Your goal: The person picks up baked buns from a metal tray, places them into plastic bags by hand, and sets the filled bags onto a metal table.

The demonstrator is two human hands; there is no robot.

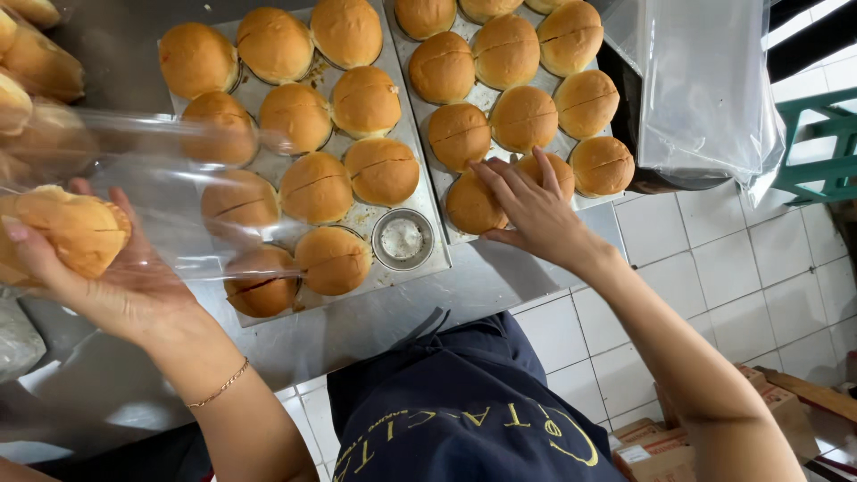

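Right hand [536, 214] fingers [500, 178] rest atop bun [473, 205].

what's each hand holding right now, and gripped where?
Left hand cradles a bun from beneath, inside a clear plastic bag. Right hand rests fingertips on a tray bun; not lifted.

Golden round bun [475, 203] on tray corner; bagged bun [76, 232], seemingly upright.

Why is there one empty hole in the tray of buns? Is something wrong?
One round cup at the front of the left baking tray has no bun, only pale crumbs. Every other cup there holds a golden bun. The left hand holds a bun in a clear bag. Nothing looks spilled or broken.
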